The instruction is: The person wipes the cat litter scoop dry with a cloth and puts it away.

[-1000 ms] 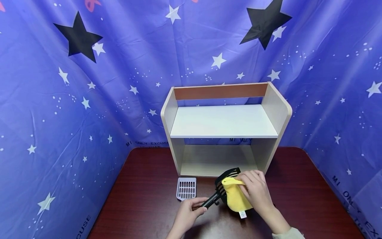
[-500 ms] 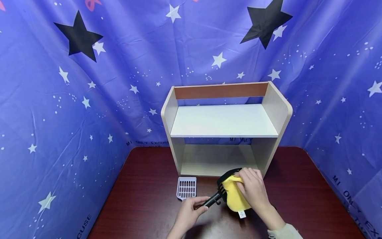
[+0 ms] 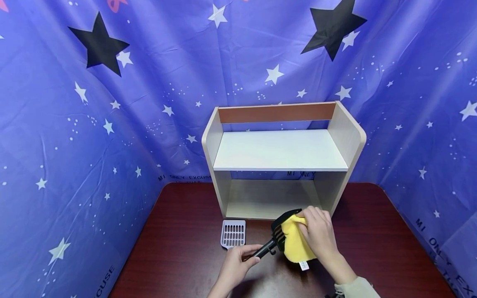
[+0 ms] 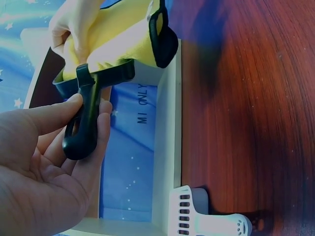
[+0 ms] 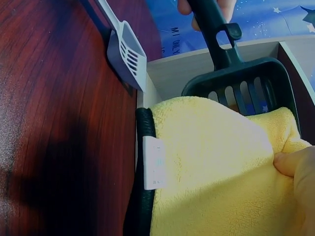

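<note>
My left hand (image 3: 235, 265) holds a black slotted litter scoop (image 4: 86, 115) by its handle, thumb on one side and fingers on the other. The scoop's head tilts up toward the right, above the table. In my right hand (image 3: 318, 231) is a yellow cloth (image 5: 211, 162) with a dark edge and a white tag (image 5: 154, 163), pinched near its top. The cloth lies against the scoop's slotted head (image 5: 246, 86) and covers much of it; its lower part hangs down. Part of my right fingers is hidden by the cloth in the right wrist view.
A pale grey slotted scoop (image 3: 233, 234) lies on the dark red table (image 3: 179, 240), left of the black one. Behind stands a two-level wooden shelf (image 3: 279, 151), its lower front edge close past the scoop head. A blue star-patterned curtain (image 3: 149, 103) surrounds the table.
The yellow cloth and my right hand have shifted slightly over the scoop's head, most recently a little to the right. The left hand keeps its grip with the scoop nearly still.
</note>
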`<state>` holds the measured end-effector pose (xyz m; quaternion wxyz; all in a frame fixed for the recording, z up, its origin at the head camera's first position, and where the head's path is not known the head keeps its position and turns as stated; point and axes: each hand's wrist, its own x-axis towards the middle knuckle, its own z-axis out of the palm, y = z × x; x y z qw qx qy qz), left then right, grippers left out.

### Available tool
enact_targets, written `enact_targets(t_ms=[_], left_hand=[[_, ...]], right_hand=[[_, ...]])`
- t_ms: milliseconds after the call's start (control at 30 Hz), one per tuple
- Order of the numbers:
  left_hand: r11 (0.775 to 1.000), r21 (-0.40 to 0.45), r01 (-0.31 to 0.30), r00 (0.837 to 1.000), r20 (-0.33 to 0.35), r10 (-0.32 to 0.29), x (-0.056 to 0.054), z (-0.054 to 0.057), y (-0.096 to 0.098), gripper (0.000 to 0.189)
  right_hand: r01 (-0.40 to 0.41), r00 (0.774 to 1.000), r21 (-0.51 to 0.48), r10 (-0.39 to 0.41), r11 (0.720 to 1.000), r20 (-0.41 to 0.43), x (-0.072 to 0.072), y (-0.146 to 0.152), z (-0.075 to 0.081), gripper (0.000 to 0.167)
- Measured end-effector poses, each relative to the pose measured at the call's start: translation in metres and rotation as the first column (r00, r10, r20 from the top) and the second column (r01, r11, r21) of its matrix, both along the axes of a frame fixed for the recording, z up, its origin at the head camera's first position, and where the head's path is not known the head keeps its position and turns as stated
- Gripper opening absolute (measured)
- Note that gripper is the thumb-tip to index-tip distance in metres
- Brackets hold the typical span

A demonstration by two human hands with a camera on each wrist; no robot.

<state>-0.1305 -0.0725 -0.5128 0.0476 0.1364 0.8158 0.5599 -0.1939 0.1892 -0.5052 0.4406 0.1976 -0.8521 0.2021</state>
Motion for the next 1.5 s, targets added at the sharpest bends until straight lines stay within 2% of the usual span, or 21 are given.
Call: enact_targets(t_ms=[400, 700, 933, 1033, 1267, 1500], left_hand=[[1.0, 0.016, 0.024, 0.999, -0.026, -0.024, 0.001, 0.0, -0.005, 0.03], [1.0, 0.01, 0.015, 1.0, -0.022, -0.015, -0.001, -0.003, -0.009, 0.029], [0.998, 0.07, 0.005, 0.999, 0.034, -0.008, -0.001, -0.005, -0.015, 0.029], [0.997, 0.081, -0.008, 0.999, 0.044, 0.005, -0.003, -0.005, -0.021, 0.028], [0.999, -0.002, -0.04, 0.999, -0.015, 0.039, -0.008, -0.004, -0.035, 0.028], [0.998, -0.035, -0.044, 0.999, -0.032, 0.043, -0.007, -0.005, -0.038, 0.028]], right_hand=[[0.022, 1.0, -0.023, -0.022, 0.999, 0.006, 0.001, 0.007, 0.0, 0.027], [0.053, 0.998, -0.047, -0.051, 0.997, 0.036, 0.0, 0.013, 0.0, 0.03], [0.049, 0.998, -0.062, -0.045, 0.997, 0.053, 0.0, 0.021, 0.001, 0.029], [0.05, 0.996, -0.1, -0.042, 0.994, 0.083, 0.0, 0.026, 0.004, 0.025], [0.111, 0.991, -0.169, -0.096, 0.979, 0.098, -0.002, 0.039, 0.017, 0.029], [0.118, 0.99, -0.146, -0.105, 0.982, 0.097, -0.003, 0.039, 0.028, 0.028]])
